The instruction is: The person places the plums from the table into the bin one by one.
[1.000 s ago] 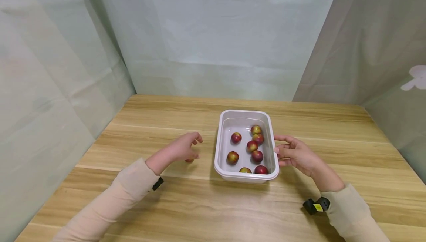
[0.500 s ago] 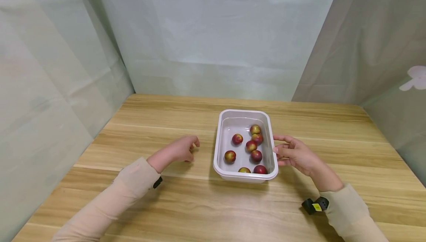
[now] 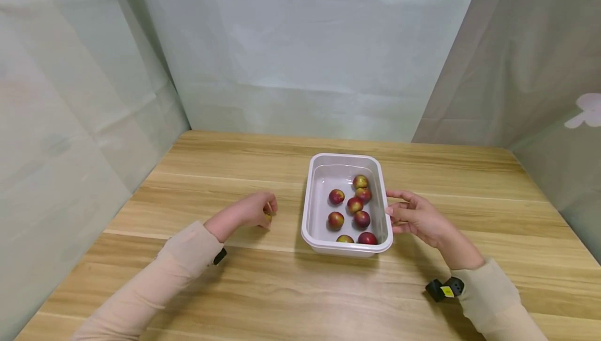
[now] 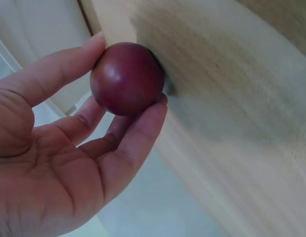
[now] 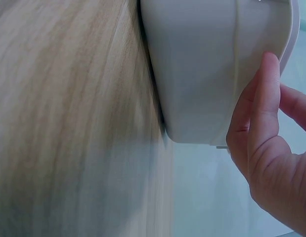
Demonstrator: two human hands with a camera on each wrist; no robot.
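At centre left of the head view, the person's left hand (image 3: 251,211) rests low on the wooden counter (image 3: 263,289), its fingers (image 4: 135,138) and thumb pinching a dark red plum (image 4: 127,78). Right of it, at mid-frame, a white plastic tub (image 3: 314,236) holds seven more plums (image 3: 356,204). The right hand (image 3: 415,216) sits against the tub's right wall, fingers (image 5: 256,113) loosely bent with the tips touching its rim.

Left of tub: bare table (image 3: 211,174), open passage.
Centre: white tub (image 3: 310,210) blocks the way.
Tub's right rim: right hand (image 3: 418,218) against it.
Behind: curtain wall (image 3: 300,70) closes off.
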